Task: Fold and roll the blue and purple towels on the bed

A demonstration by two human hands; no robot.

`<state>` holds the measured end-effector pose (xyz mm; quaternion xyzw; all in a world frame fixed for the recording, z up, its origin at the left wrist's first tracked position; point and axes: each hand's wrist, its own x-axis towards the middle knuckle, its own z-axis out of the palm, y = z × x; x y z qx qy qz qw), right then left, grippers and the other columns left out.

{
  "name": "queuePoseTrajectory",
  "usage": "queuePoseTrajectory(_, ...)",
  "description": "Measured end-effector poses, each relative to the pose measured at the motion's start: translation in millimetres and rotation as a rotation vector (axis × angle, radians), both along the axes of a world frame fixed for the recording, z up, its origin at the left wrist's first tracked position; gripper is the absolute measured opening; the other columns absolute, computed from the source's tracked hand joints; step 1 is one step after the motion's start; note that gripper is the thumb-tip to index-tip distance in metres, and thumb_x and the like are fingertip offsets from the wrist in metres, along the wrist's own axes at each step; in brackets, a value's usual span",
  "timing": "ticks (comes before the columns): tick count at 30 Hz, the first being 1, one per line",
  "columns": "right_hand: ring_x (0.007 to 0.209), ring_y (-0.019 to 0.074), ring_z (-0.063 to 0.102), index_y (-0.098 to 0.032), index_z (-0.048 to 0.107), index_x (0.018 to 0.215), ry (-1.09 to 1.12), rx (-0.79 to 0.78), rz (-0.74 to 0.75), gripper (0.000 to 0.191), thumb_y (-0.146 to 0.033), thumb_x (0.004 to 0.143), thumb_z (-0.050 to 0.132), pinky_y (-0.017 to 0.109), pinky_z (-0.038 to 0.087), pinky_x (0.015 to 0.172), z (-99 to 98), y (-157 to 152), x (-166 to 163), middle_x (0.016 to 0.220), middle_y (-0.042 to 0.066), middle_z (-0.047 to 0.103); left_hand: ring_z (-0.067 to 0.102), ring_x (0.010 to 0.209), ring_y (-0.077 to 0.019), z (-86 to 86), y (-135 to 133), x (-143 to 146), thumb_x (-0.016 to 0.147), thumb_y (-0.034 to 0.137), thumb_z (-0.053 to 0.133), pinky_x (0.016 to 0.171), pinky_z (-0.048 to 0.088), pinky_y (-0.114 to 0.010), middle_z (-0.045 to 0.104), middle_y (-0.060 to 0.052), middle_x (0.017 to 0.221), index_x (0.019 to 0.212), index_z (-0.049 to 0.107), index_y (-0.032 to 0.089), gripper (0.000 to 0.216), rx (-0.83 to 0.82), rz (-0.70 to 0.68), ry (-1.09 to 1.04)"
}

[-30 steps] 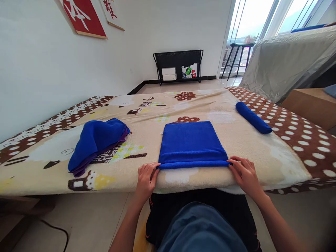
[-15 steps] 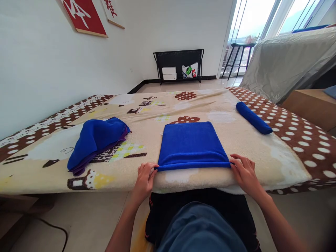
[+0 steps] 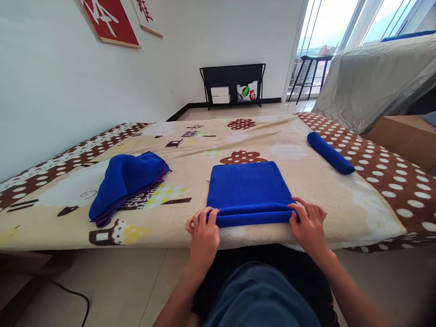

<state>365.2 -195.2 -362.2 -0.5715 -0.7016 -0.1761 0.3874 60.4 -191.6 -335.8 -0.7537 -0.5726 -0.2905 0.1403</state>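
The person's left hand [image 3: 204, 231] and right hand [image 3: 308, 222] are spread apart, one at each end of the thick folded-over band along the near side of a flat, rectangular royal-blue plush cloth [image 3: 250, 184]. It lies near the middle of the front edge of a cream plush blanket printed with pictures [image 3: 361, 213], probably so that both arms reach it evenly. The right thumb and fingers pinch the band's end; the left fingers curl over the other, but I cannot tell whether the thumb closes beneath. Holding both ends seems meant to prevent the band from skewing. A crumpled royal-blue and purple cloth bundle [image 3: 124, 179] sits toward the blanket's left side, and a tight royal-blue cloth roll [image 3: 330, 153] slants near its right edge, both apart from the flat cloth, perhaps to leave elbow room.
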Motion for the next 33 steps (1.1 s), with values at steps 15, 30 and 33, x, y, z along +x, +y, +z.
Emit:
queuePoseTrajectory(15,0.120,0.0211,0.059,-0.021,0.053,0.136,0.024,-0.099,0.298,0.048,-0.005,0.093,0.040,0.043,0.044,0.104,-24.6,4.1,9.1,0.131,0.007,0.064,0.050,0.135,-0.0191,-25.9,13.2,-21.3,0.096,0.007,0.041,0.114,0.035,-0.042,0.060,-0.007,0.139,0.142,0.047,0.021,0.048,-0.061,-0.377,-0.003)
queuePoseTrajectory(30,0.126,0.0221,0.057,-0.015,0.060,0.129,-0.064,-0.136,0.207,0.034,-0.024,0.098,0.049,0.042,0.039,0.110,-5.0,11.5,-62.9,0.132,0.008,0.064,0.049,0.137,-0.0222,-15.0,10.5,60.9,0.101,0.024,0.042,0.110,0.036,-0.043,0.056,-0.009,0.144,0.139,0.051,0.016,0.040,-0.125,-0.297,0.042)
queuePoseTrajectory(33,0.127,0.0227,0.057,-0.015,0.060,0.129,-0.080,-0.126,0.102,0.034,-0.027,0.099,0.050,0.042,0.037,0.110,-9.7,12.2,-30.6,0.133,0.008,0.064,0.047,0.138,-0.0242,-19.6,15.7,25.7,0.102,0.028,0.043,0.110,0.034,-0.044,0.053,-0.009,0.146,0.141,0.050,0.017,0.041,-0.116,-0.209,0.066)
